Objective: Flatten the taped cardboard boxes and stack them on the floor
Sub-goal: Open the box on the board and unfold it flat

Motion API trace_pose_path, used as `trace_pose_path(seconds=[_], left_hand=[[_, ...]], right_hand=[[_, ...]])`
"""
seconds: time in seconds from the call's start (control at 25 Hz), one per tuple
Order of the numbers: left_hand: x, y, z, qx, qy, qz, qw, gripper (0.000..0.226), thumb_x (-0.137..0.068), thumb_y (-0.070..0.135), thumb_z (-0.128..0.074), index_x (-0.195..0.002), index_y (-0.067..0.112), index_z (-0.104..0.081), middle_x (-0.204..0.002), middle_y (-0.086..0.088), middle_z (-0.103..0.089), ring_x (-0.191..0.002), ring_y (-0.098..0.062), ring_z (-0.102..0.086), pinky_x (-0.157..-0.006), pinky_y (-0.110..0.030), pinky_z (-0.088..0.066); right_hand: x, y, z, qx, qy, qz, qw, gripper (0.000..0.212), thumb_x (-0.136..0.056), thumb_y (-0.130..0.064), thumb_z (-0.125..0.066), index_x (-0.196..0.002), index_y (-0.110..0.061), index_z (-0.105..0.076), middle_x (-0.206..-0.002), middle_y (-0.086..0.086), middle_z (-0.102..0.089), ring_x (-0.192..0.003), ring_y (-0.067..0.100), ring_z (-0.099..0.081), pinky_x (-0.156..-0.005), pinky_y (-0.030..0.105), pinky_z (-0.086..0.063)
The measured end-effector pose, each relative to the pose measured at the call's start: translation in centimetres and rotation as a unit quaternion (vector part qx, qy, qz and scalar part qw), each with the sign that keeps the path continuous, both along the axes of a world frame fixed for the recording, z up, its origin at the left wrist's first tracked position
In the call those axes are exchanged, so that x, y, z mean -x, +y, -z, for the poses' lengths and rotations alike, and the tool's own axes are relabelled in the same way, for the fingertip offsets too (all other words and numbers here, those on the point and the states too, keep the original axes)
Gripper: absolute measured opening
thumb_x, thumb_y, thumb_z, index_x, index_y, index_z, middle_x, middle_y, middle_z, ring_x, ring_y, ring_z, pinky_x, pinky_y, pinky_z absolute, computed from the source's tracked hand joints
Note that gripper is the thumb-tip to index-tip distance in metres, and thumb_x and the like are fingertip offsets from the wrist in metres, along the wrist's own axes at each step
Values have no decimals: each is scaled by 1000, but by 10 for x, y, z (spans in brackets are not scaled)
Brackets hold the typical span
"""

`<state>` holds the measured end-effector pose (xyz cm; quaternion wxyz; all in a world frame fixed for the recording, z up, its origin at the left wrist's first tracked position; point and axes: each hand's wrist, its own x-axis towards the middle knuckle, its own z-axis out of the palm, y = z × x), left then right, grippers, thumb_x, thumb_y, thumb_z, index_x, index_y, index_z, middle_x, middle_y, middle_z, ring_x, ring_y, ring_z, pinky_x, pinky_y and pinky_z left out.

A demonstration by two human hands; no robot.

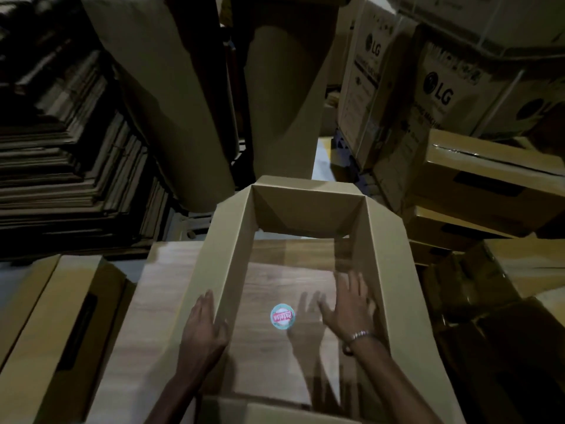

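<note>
An open brown cardboard box (pixel 226 252) stands in front of me, open at top and bottom like a sleeve, its flaps spread outward. Through it I see a flat cardboard sheet with a round red-and-teal sticker (pixel 282 316). My left hand (pixel 204 325) lies flat against the outside of the box's left wall near its top edge, fingers extended. My right hand (pixel 348 304), with a bracelet on the wrist, is inside the box with fingers spread, close to the right wall; it is motion-blurred and holds nothing.
Flattened cardboard (pixel 153 301) lies under the box. A closed box (pixel 46 325) sits at the left. Stacked flat cardboard (pixel 76 166) fills the far left. Large paper rolls (pixel 171 102) stand behind. Printed appliance cartons (pixel 428 87) and several brown boxes (pixel 483 179) crowd the right.
</note>
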<state>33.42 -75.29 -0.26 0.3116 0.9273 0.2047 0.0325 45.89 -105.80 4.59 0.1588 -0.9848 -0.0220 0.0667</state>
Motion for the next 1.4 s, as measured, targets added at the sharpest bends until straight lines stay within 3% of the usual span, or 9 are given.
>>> trace_pose_path(seconds=[0.16,0.28,0.4,0.56,0.76,1.0,1.24,1.32,1.4], left_hand=[[58,-13,-6,-40,17,16,999,84,-89,44,-38,-158,-4,-35,-159,-26,-43,-145,-43,-44,-118,-48,-36],[85,-30,-18,-4,9,-24,1000,65,-99,27,-46,-156,-4,-38,-157,-25,-45,-142,-42,-47,-117,-51,-39],[89,-42,-25,52,13,-89,995,64,-97,25,-50,-154,-3,-42,-155,-26,-48,-140,-44,-49,-114,-51,-41],[92,-42,-32,55,29,-80,995,78,-85,34,-46,-157,4,-41,-150,-23,-54,-132,-43,-57,-101,-49,-48],[124,-44,-25,58,35,-65,996,71,-92,35,-49,-159,16,-41,-138,-19,-66,-115,-42,-66,-81,-42,-52],[192,-65,-24,123,-16,-61,990,72,-91,45,-48,-157,19,-46,-150,-8,-59,-130,-33,-62,-101,-43,-52],[235,-106,-22,181,-31,-77,980,57,-94,41,-60,-147,22,-58,-146,0,-62,-136,-22,-58,-110,-32,-45],[244,-124,-22,180,-52,-56,981,54,-98,53,-58,-145,25,-57,-145,7,-60,-137,-14,-56,-113,-22,-41],[251,-141,-16,161,-51,-12,986,73,-96,74,-46,-150,25,-52,-151,9,-54,-140,-11,-51,-115,-23,-40]], right_hand=[[97,-36,5,16,-47,-1,999,66,-76,-44,-69,-137,-21,-61,-151,17,-50,-147,39,-36,-106,60,-43],[145,-73,0,36,-23,77,996,72,-82,-42,-72,-146,-19,-50,-158,14,-41,-149,34,-32,-108,56,-39],[176,-92,8,-63,29,126,990,79,-96,-41,-61,-162,-15,-24,-165,13,-27,-150,32,-30,-116,54,-37],[184,-100,26,-254,44,133,957,67,-107,-29,-49,-165,-14,-17,-169,15,-23,-153,36,-27,-122,50,-31],[161,-92,26,-276,41,143,949,58,-111,-23,-37,-165,-14,-16,-170,13,-23,-155,34,-24,-125,48,-25],[109,-61,13,-276,54,123,952,59,-110,-18,-37,-165,-12,-16,-167,15,-28,-150,36,-32,-120,46,-31],[48,-6,7,-220,83,61,970,60,-111,-38,-36,-164,-17,-18,-164,16,-35,-142,42,-44,-115,48,-39],[37,13,5,-183,74,29,980,58,-109,-43,-36,-160,-18,-25,-154,20,-48,-129,45,-55,-105,49,-47],[28,34,-1,-155,72,1,985,55,-108,-47,-36,-152,-15,-33,-141,23,-58,-118,46,-61,-94,47,-50]])
